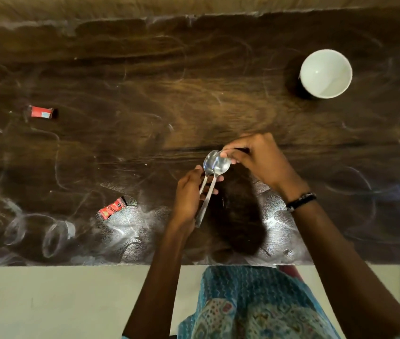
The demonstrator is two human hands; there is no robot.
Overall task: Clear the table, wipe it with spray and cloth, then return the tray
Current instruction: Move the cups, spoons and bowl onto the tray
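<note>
Steel catches the light at the centre of the dark brown wooden desk (194, 94): two shiny metal spoons (212, 172) lie side by side in the person's hands, bowls overlapping. This looks like the clearing step, gathering cutlery before any wiping. The left hand (189, 194) has its grip curled round both handles, fingers wrapped from below and thumb on the near side. The right hand (260, 157) pinches the rim of the nearer spoon bowl with fingertips and thumb, the other fingers bent loosely above it. Both grips are closed on the spoons, which are held just above the desk.

Well beyond the right hand's grip and out to its right stands a white round ceramic bowl (325, 73). Left of the left hand's grip, near the front edge, lies a crumpled red sachet (112, 208); a second red sachet (42, 112) lies much farther left. No tray, spray or cloth is in view.

The next move likely calls for passing the spoons into one hand, so the other can collect the bowl and sachets. The desk is streaked with pale smears, so wiping is not yet done.
</note>
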